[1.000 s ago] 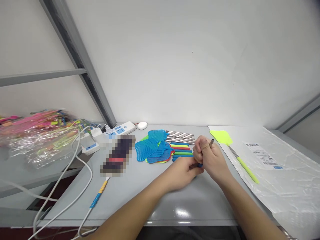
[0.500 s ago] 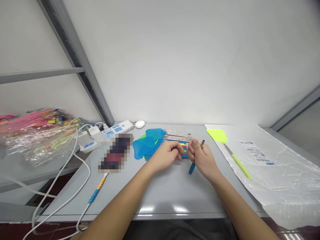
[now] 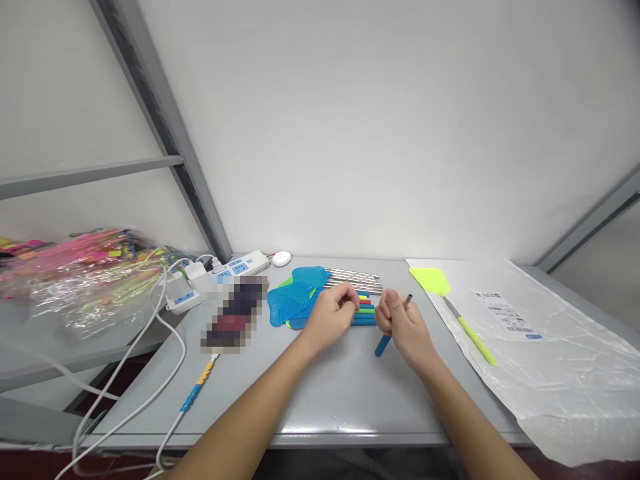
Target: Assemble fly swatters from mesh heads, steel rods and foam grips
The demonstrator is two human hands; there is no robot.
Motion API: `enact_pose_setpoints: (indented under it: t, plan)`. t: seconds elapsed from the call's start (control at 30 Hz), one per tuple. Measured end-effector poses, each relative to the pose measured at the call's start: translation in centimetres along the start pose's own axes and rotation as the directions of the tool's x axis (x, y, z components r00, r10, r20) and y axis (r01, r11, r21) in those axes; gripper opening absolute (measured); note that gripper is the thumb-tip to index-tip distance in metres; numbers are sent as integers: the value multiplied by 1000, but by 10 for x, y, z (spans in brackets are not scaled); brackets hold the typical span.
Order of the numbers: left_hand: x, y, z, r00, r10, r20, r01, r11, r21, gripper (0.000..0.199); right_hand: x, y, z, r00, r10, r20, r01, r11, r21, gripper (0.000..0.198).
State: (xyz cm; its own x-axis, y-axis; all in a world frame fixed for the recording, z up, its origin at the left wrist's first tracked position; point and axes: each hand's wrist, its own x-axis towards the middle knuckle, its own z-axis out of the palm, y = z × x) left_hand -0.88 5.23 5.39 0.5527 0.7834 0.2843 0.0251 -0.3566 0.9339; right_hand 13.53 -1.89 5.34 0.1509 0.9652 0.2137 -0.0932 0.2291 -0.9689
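My right hand [image 3: 407, 327] is wrapped round a fly swatter handle [image 3: 383, 346], a blue grip with a metal tube end poking out above the fist. To its left, my left hand [image 3: 330, 315] has curled fingers pinched together; what they hold, if anything, is hidden. It hovers over or touches several blue, green and red handle grips [image 3: 367, 311] lying on the table. Blue mesh swatter heads [image 3: 290, 303] overlap left of that hand, with green ones partly showing beneath. Silvery metal rods [image 3: 353, 277] lie side by side behind both hands.
A yellow-green fly swatter [image 3: 477, 341] lies on white plastic wrapping [image 3: 560, 380] at the right. At the left are a blurred-out phone-like object [image 3: 235, 317] with a cable, power strips [image 3: 245, 265], a white mouse-like object [image 3: 281, 259] and bagged colourful items [image 3: 110, 273].
My left hand has drawn slightly back leftward from my right, its fingers closing more tightly. My right hand keeps its hold on the blue handle. The whole view has shifted slightly.
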Motion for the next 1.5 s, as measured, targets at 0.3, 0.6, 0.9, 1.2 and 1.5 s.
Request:
enact_pose_setpoints:
  t: [0.3, 0.6, 0.9, 1.2, 1.5]
  plan:
    - [-12, 15, 16, 886, -108, 450, 179, 977, -118, 11, 2, -34, 4, 984, -1, -178, 50, 963, 266, 44]
    - [-32, 20, -26, 794, -373, 479, 603, 583, -545, 18, 72, -19, 33, 938, 127, 323, -28, 955, -296, 57]
    - [-63, -13, -48, 776, -621, 112, 385, 325, -864, 30, 144, 42, 94, 814, 264, 518, 390, 411, -824, 50]
    - [-64, -16, -41, 820, -557, 132, 399, 392, -829, 31, 162, 51, 129, 711, 381, 591, 479, 353, -804, 63]
    - [-70, -6, -45, 848, -487, 207, 466, 502, -728, 31, 151, -22, 84, 699, 416, 582, 129, 727, -675, 30]
